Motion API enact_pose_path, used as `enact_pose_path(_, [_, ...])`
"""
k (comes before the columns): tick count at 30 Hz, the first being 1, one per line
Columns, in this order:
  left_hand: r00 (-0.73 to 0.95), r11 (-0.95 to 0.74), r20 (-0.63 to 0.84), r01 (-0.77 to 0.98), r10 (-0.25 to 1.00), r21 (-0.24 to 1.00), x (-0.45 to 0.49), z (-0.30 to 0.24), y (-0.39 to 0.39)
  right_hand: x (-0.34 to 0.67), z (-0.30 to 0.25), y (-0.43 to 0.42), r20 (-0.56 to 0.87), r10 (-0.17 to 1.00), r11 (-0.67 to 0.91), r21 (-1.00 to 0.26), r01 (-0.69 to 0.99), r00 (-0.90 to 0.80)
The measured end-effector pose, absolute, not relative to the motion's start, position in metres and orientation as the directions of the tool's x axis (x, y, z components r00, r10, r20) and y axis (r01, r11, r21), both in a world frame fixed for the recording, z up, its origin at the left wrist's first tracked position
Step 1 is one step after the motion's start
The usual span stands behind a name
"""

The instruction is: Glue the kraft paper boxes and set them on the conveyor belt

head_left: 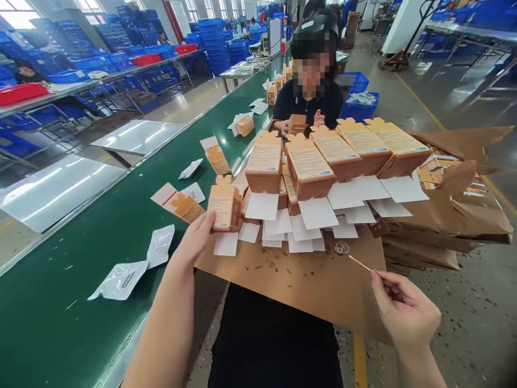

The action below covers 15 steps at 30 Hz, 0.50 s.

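My left hand (196,237) is closed on a small brown-orange carton (224,207) at the left end of a pile, its white flap hanging down. Between the thumb and fingers of my right hand (406,307) is a thin cotton swab (360,263), its tip pointing left. Just beyond that tip, a small clear round dish (341,248) rests on the brown cardboard (323,293). Several matching cartons (309,164) lie stacked across the board's far side, white flaps toward me.
A green conveyor belt (100,226) runs along the left, carrying silver pouches (123,279) and open cartons (216,157). Opposite me sits a co-worker (309,102) holding a carton (298,123). Brown wrapping paper (444,226) bulges at the right, and blue crates (359,105) stand behind.
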<state>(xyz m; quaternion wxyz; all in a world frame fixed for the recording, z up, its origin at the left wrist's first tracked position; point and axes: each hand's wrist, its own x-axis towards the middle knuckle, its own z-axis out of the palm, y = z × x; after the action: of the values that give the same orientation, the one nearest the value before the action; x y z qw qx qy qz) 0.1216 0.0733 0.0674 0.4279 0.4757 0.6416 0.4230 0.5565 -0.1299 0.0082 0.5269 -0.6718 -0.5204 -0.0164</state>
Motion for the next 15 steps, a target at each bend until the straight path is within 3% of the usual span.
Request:
enact_pose_path(3, [-0.226,0.246,-0.242,-0.012,0.944,0.969,0.108,0.064,0.02,0.568,0.003,-0.11,0.527,0.732,0.012,-0.644,0.765,0.433])
enact_pose_path(6, [-0.227,0.249,-0.281,-0.16,0.933,0.955,0.123,0.047,-0.034,0.573,-0.001,-0.091,0.455,0.813,-0.008,-0.615,0.788,0.364])
enact_pose_path(10, [-0.139,0.296,-0.331,-0.224,0.933,0.929,0.18,0.007,-0.076,0.575,-0.004,-0.07,0.385,0.867,-0.023,-0.602,0.798,0.316])
enact_pose_path(15, [-0.081,0.214,-0.233,-0.199,0.969,0.957,0.224,-0.033,-0.069,0.579,-0.001,-0.068,0.384,0.864,-0.024,-0.615,0.788,0.327])
